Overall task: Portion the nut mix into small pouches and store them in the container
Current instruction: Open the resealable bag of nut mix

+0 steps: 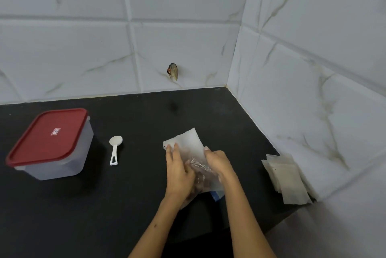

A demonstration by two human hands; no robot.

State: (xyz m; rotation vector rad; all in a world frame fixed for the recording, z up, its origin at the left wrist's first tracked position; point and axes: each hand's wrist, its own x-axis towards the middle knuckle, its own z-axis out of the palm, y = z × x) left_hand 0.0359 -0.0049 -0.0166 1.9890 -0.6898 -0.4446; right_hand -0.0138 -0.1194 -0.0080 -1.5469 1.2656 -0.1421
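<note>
A clear plastic bag of nut mix (199, 171) lies on the black counter (133, 195), its white upper part pointing away from me. My left hand (178, 171) grips the bag's left side and my right hand (218, 163) grips its right side, both around its crinkled middle. The brown nuts show dimly between my hands. A stack of small whitish pouches (287, 178) lies at the right by the wall. The clear container (52, 147) with a shut red lid stands at the left. A white scoop (115, 150) lies beside it.
White marbled tile walls meet in a corner behind and to the right of the counter. A small dark stub (172, 71) sticks out of the back wall. The counter's front edge falls away at the lower right.
</note>
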